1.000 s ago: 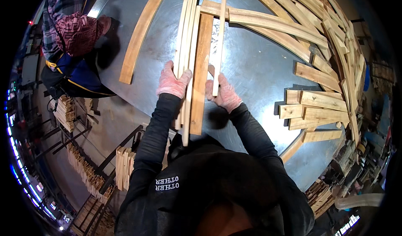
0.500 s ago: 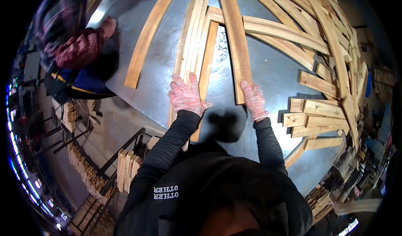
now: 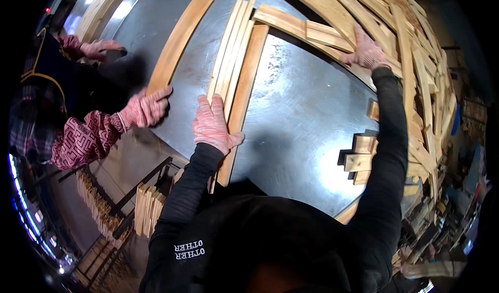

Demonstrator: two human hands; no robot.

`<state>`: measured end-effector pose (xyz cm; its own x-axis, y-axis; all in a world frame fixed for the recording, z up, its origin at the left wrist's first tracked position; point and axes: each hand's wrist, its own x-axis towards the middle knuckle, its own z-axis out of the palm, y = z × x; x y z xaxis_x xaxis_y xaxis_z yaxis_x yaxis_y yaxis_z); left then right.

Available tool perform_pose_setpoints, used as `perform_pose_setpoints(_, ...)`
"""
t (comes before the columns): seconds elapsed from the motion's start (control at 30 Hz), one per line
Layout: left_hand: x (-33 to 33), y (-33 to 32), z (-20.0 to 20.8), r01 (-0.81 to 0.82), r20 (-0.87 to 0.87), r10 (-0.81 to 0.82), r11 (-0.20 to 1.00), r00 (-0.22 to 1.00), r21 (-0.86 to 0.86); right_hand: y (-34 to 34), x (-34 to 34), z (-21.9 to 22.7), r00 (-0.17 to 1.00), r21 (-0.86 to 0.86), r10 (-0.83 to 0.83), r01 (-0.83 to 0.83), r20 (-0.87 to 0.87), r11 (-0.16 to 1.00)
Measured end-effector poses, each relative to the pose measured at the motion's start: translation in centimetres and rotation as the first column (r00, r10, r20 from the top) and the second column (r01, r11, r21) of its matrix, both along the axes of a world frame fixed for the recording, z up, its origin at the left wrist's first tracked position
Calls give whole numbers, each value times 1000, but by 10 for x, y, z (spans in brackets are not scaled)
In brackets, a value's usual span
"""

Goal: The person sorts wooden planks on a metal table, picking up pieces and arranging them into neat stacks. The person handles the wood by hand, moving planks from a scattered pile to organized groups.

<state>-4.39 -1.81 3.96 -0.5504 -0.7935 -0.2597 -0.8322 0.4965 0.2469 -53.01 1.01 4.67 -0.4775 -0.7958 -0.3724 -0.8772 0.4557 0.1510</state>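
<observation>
Under splayed left fingers [image 3: 216, 107], pale strips [image 3: 228, 59]; beneath right fingers [image 3: 360, 37], boards [image 3: 332, 18], grip unclear.

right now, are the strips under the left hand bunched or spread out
Bunched: the strips lie close, side by side, with the left hand resting across them.

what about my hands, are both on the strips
No, your left hand is on the strips, but your right hand is at other boards.

- Pale wooden strips [image 3: 234, 48] are bundled lengthwise, pointed toward 12 o'clock.
- 1 browner board [image 3: 248, 85] is laid alongside, at their 3 o'clock.
- Planks [image 3: 404, 48] are heaped crisscross at 2 o'clock.
</observation>
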Motion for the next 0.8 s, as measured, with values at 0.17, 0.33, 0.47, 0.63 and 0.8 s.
perform_pose_setpoints(0.17,-3,-4,4,-9,-4,9,1000,1000,-10,57,48,-13,983,-218,184,-177,13,960)
perform_pose_setpoints(0.33,16,-19,6,-3,68,-1,998,998,61,89,62,-34,967,-183,227,-245,-115,952)
perform_pose_setpoints(0.47,49,-46,-7,48,-122,-46,999,991,13,89,63,0,986,-163,163,-155,38,974)
perform_pose_setpoints(0.63,70,-71,0,16,-201,44,957,979,289,105,70,55,938,-546,77,129,338,828)
perform_pose_setpoints(0.8,79,-83,17,-17,-87,52,932,995,361,91,74,139,721,-619,81,525,689,584)
